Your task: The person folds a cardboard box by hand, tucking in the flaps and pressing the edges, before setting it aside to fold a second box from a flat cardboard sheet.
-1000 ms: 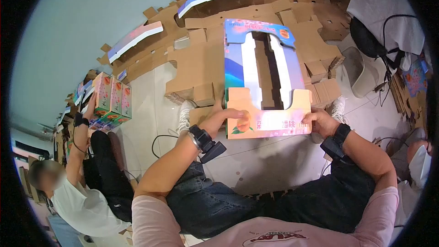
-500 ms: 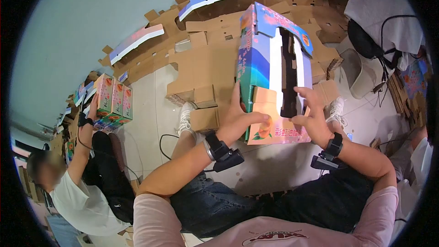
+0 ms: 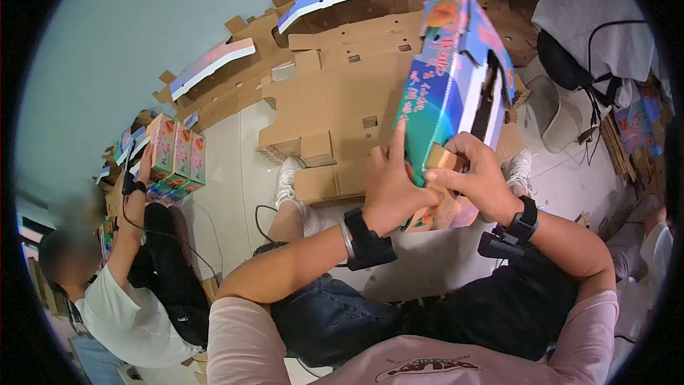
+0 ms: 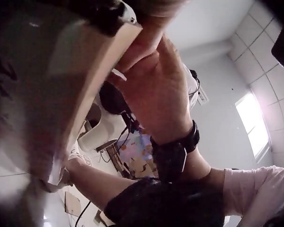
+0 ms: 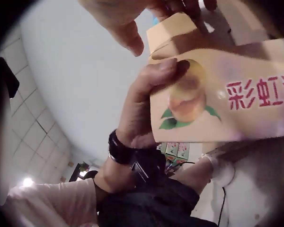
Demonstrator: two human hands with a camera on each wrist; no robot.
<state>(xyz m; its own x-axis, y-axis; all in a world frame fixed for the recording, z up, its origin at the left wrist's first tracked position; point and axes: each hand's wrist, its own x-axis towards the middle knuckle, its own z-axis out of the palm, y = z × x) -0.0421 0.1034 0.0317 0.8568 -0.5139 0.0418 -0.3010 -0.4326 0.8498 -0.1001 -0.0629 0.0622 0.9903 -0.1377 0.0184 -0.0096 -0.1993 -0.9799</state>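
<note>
A printed cardboard box point(image 3: 438, 93) stands tilted in front of me, its blue, green and pink side turned to the left. My left hand point(image 3: 395, 189) grips the near left corner. In the right wrist view, the left thumb point(image 5: 163, 68) presses on the peach-coloured end panel point(image 5: 236, 113), beside a printed peach. My right hand point(image 3: 484, 175) is at the top of that same corner, thumb and fingers curled about the tan flap point(image 5: 173, 33). The box's long opening point(image 3: 488, 96) faces right. In the left wrist view, the box wall fills the left side, dark and blurred.
Flat brown cardboard blanks point(image 3: 342, 107) lie stacked on the tiled floor between my feet. More blanks point(image 3: 214, 71) lean along the wall. At the left, another person point(image 3: 135, 299) reaches to finished printed boxes point(image 3: 178, 150). A pale bin point(image 3: 556, 117) and cables stand at the right.
The box has swung to the right and turned so its left side shows. My left hand has shifted along with the corner. My right hand has moved from the box's right side to its left front corner.
</note>
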